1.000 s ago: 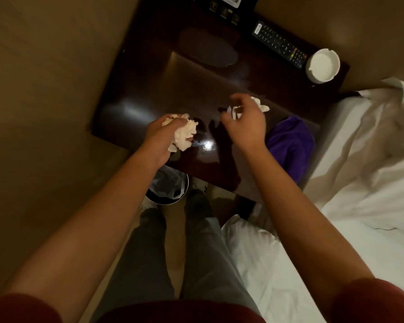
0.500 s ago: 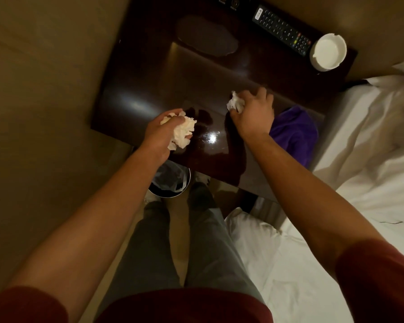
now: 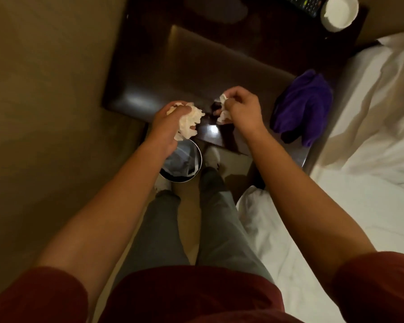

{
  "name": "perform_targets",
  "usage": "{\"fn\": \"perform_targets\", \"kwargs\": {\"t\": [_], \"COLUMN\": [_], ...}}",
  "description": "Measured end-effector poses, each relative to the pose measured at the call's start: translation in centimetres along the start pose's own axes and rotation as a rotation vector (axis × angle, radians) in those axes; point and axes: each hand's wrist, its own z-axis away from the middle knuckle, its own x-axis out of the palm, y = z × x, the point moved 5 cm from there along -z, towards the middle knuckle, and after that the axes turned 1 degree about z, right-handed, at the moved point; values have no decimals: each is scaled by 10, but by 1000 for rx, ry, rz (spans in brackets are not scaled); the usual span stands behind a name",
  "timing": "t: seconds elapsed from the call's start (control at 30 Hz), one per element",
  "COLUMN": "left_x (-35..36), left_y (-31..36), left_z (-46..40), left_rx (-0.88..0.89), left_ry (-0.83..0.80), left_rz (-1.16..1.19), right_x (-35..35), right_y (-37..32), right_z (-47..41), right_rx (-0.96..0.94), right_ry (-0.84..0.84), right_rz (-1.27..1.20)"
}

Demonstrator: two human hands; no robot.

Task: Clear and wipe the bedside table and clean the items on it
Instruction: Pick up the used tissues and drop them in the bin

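Above the bin point(image 3: 184, 164), the left hand point(image 3: 170, 122) clutches a big tissue wad point(image 3: 189, 122); the right hand point(image 3: 240, 110), over the table point(image 3: 196, 66) edge beyond the bin, pinches a smaller tissue point(image 3: 223, 110). Loose scraps may miss the narrow bin.

right hand point(image 3: 241, 110) lifted its small tissue point(image 3: 224, 109) off the table, drawn nearer

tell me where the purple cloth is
In the head view the purple cloth lies on the table's right edge, beside the bed, just right of the right hand.
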Motion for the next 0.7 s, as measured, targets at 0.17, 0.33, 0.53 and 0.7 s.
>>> {"fn": "perform_targets", "kwargs": {"t": [0.17, 0.33, 0.53, 0.7], "left_x": [-49, -113, -151, -169], "left_y": [-26, -71, -160, -233], "left_z": [20, 18, -28, -105], "left_rx": [-33, -95, -225, -267], "left_ry": [-57, -4, 11, 56], "left_rz": [-48, -110, -272, -367], "right_x": [47, 95, 155, 194], "right_y": [39, 123, 215, 304], "right_z": [53, 80, 69, 15], "right_rx": [121, 421, 548, 549], "right_ry": [-39, 79, 82, 49], "right_rz": [-245, -305, -343, -304]}}
